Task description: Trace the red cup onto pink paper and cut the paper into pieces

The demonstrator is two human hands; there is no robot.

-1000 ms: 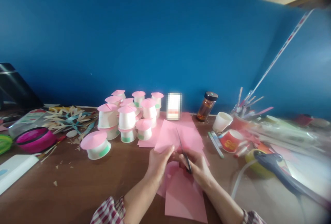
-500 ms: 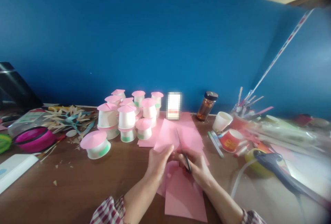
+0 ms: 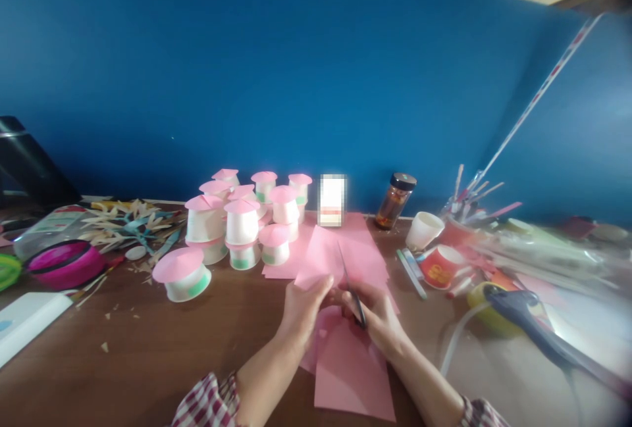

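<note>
My left hand (image 3: 302, 308) pinches the lower edge of a pink paper sheet (image 3: 322, 257) and holds it up over the brown table (image 3: 148, 341). My right hand (image 3: 378, 316) grips dark-handled scissors (image 3: 349, 285). Their blades point up into the held sheet. More pink sheets (image 3: 353, 374) lie flat under both hands. Behind, to the left, stands a cluster of white paper cups with pink lids (image 3: 241, 223).
A pink bowl (image 3: 66, 264) and paper scraps (image 3: 133, 226) lie at the left. An amber jar (image 3: 395, 201), a white cup (image 3: 424, 229), a red cup (image 3: 441, 268), brushes and a black glue gun (image 3: 533, 322) crowd the right. A blue wall backs the table.
The scissors' blades have shifted slightly along the held sheet. Both hands stay almost in place.
</note>
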